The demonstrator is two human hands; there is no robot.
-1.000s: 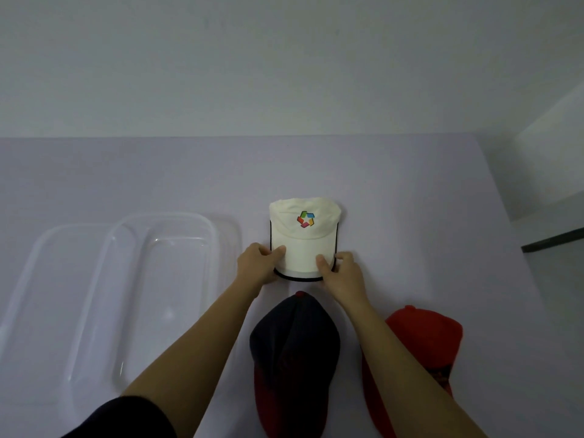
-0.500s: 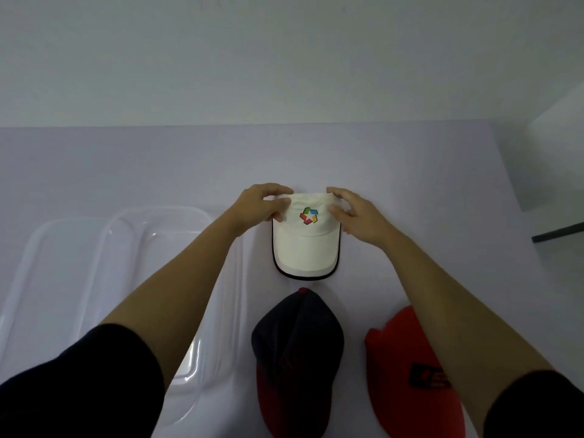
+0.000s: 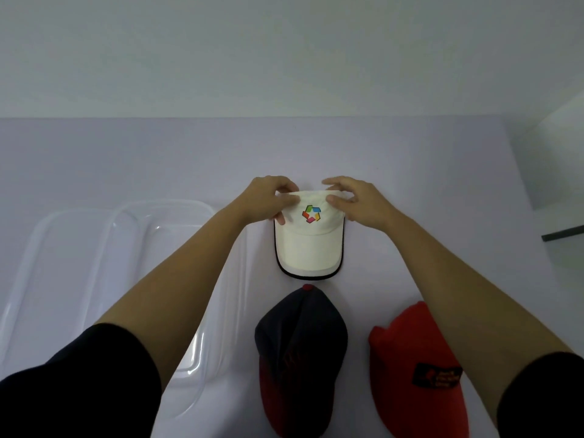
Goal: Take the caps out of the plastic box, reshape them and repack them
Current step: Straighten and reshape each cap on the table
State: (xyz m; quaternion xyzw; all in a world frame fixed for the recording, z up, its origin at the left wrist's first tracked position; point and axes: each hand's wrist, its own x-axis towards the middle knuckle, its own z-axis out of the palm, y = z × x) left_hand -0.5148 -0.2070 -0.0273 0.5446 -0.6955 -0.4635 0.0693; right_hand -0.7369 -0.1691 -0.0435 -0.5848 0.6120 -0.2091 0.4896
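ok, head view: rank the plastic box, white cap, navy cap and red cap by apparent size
1. plastic box, clearly largest.
2-3. navy cap and red cap look about alike; both sit nearer the camera and the red one is partly hidden by the arm, so unranked.
4. white cap, smallest-looking, but farthest away.

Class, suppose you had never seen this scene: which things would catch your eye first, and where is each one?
The white cap with a colourful logo, mid-table, pinched at its crown by the left hand and right hand. Nearer the viewer lie a navy-and-red cap and a red cap; a clear plastic box sits empty at left.
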